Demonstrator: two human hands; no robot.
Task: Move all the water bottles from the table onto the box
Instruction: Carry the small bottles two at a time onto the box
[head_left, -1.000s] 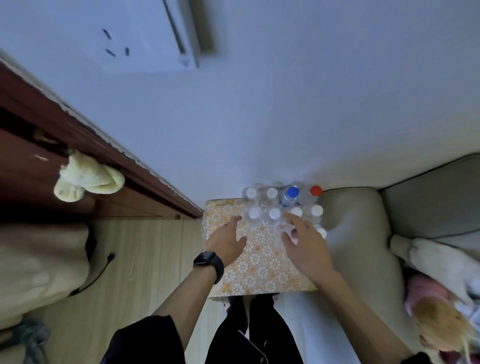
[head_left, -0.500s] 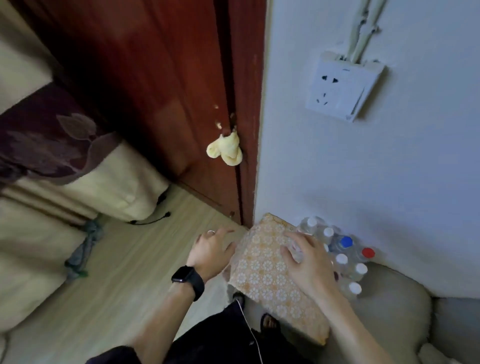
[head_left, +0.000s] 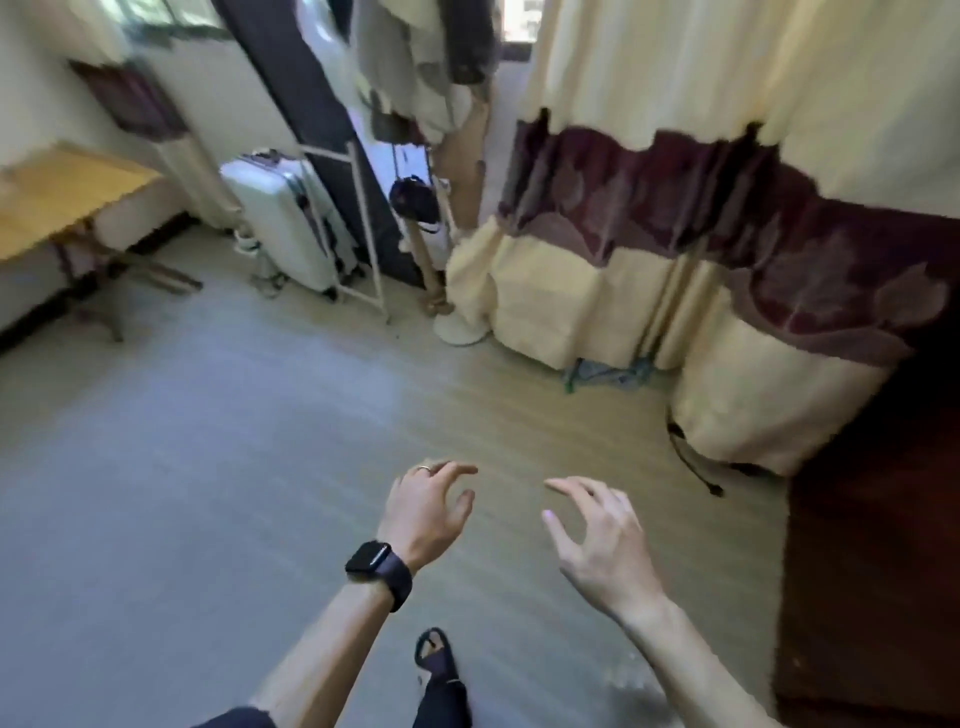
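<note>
At the far left a wooden table (head_left: 62, 202) is seen against the wall, its top blurred. Just right of it a white suitcase (head_left: 280, 228) is stood upright on the floor (head_left: 208, 441), with a thin white rack (head_left: 363, 249) beside it and clothes (head_left: 410, 67) hung above. A round white base (head_left: 457, 327) is set on the floor at the foot of a cream curtain (head_left: 675, 234), which is crossed by a maroon band.

In the lower middle the left hand (head_left: 426, 512) is held over the floor, palm down, its fingers loosely curled and nothing gripped; a ring (head_left: 425, 468) is worn on one finger and a black watch (head_left: 379, 571) on the wrist. Below it a foot in a dark sandal (head_left: 436, 660) is placed on the floor. The right hand (head_left: 602, 540) is held beside the left, apart from it, its fingers spread and slightly bent, and nothing is held.

Further right a black cable (head_left: 691, 462) is trailed from under the curtain, and dark red-brown wood (head_left: 872, 545) is seen at the edge.

The place of the water bottles and the box cannot be told from this view.
</note>
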